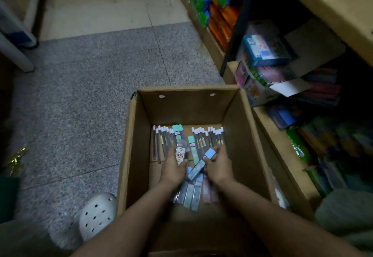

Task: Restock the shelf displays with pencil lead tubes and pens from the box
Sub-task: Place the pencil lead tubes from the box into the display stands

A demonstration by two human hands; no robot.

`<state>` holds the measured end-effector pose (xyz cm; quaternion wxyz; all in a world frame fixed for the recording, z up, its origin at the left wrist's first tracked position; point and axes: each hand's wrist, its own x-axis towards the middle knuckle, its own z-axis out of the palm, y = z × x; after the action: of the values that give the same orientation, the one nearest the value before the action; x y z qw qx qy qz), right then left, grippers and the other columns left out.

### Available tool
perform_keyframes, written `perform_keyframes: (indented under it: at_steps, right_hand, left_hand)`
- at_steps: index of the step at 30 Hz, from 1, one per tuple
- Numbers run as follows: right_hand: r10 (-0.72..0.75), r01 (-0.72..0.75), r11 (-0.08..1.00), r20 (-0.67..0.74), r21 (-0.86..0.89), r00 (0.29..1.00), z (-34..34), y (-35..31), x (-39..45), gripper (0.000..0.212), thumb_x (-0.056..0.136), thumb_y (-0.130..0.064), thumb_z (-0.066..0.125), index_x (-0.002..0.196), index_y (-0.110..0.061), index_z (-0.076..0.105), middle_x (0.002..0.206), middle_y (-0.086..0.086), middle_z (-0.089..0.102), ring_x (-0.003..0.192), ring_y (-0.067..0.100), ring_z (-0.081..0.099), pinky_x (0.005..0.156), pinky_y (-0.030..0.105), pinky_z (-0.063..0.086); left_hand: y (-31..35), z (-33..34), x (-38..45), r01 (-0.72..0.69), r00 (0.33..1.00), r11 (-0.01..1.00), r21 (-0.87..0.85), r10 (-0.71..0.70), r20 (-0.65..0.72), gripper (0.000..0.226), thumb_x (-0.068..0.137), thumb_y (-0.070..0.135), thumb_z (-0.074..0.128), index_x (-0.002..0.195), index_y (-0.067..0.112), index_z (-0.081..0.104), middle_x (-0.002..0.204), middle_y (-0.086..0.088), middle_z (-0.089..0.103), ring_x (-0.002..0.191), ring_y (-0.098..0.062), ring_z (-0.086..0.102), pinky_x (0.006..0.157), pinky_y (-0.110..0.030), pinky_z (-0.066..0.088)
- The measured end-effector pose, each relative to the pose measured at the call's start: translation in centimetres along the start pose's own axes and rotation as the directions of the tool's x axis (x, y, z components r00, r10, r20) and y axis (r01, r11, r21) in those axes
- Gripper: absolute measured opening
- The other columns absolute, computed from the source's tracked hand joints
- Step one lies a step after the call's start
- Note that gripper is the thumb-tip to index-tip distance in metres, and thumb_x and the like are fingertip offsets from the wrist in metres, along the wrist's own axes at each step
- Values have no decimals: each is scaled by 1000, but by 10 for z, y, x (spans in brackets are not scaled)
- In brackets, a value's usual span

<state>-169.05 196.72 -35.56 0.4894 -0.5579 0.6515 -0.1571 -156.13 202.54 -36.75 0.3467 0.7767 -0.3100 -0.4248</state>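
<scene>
The cardboard box point(245, 135) stands open on the speckled floor point(84, 87); all positions below are given relative to it. Both hands are inside it, near the bottom. The left hand point(172, 169) pinches a clear lead tube with a red-and-white label point(181, 153); the right hand point(219, 166) grips a pale blue capped tube point(201, 164), held tilted. On the box bottom, at the far side, lie rows of dark pens with white caps point(210, 137) and teal-capped tubes point(190, 145); at the near side, beneath the wrists, lie pastel tubes point(194, 194). Right of the box stand the shelves point(331, 14) with coloured packs; left of the box, at its near corner, a white perforated clog point(96, 214).
</scene>
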Motion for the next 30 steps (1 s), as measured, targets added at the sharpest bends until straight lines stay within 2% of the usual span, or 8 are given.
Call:
perform_keyframes:
  at_steps: [2, 5, 8, 12, 18, 24, 27, 30]
  right_hand:
    - [-86, 86, 996, -60, 8, 995, -29, -26, -8, 33, 92, -6, 63, 108, -23, 41, 97, 4, 62, 91, 28, 68, 79, 39, 58]
    - [-284, 278, 959, -167, -57, 944, -84, -71, -27, 29, 88, -6, 66, 109, -14, 47, 84, 1, 58, 85, 28, 63, 73, 19, 48]
    - [-404, 367, 912, -254, -181, 879, -144, -116, -48, 28, 88, -14, 66, 110, -14, 48, 90, 9, 65, 93, 32, 64, 74, 31, 46]
    - [-495, 438, 869, -375, -232, 784, -219, -165, -80, 28, 86, -20, 67, 105, -21, 46, 81, -2, 62, 86, 27, 65, 72, 33, 49]
    - [-595, 515, 803, -447, -298, 668, -282, -185, -129, 29, 86, -20, 68, 102, -25, 45, 67, -12, 56, 57, -6, 56, 49, 11, 36]
    - [-563, 476, 825, -508, -304, 652, -313, -176, -164, 27, 88, -23, 68, 101, -28, 45, 76, -11, 61, 63, 0, 61, 53, 14, 44]
    - [-547, 432, 837, -515, -336, 660, -334, -176, -179, 27, 88, -27, 69, 101, -25, 46, 87, -4, 63, 73, 15, 68, 69, 38, 56]
    - [-589, 364, 805, -551, -469, 591, -366, -181, -191, 28, 85, -29, 74, 96, -23, 49, 82, -6, 64, 72, 12, 65, 62, 28, 51]
  left_hand:
    - [28, -5, 1, -98, 989, 994, -41, 101, 105, 41, 97, 14, 55, 134, 20, 39, 110, 1, 63, 94, -19, 64, 74, -28, 52]
    - [84, -13, 0, -300, 928, 951, -70, 308, 211, 42, 98, 10, 52, 133, 26, 36, 105, -11, 63, 74, -14, 65, 70, -28, 54]
    - [157, -21, -9, -434, 830, 892, -122, 449, 330, 40, 98, 15, 51, 127, 39, 38, 77, -1, 60, 50, -4, 56, 48, -27, 49]
    - [245, -22, -48, -623, 650, 756, -202, 644, 404, 36, 100, 11, 47, 123, 37, 38, 78, 1, 57, 51, -7, 55, 46, -19, 46]
    - [308, -9, -109, -602, 571, 688, -406, 726, 384, 35, 103, 13, 43, 120, 43, 46, 85, -6, 58, 66, -15, 56, 54, -29, 51]
    - [328, 11, -136, -500, 542, 708, -498, 705, 458, 43, 102, 9, 43, 138, 32, 37, 80, -8, 59, 61, -16, 57, 57, -29, 53]
    - [334, 17, -142, -497, 511, 697, -517, 716, 475, 42, 102, 8, 43, 135, 32, 38, 83, -7, 59, 64, -15, 58, 59, -28, 53]
    - [340, 21, -142, -481, 521, 684, -548, 726, 449, 34, 102, 9, 43, 133, 25, 42, 87, -8, 59, 65, -14, 57, 59, -26, 53]
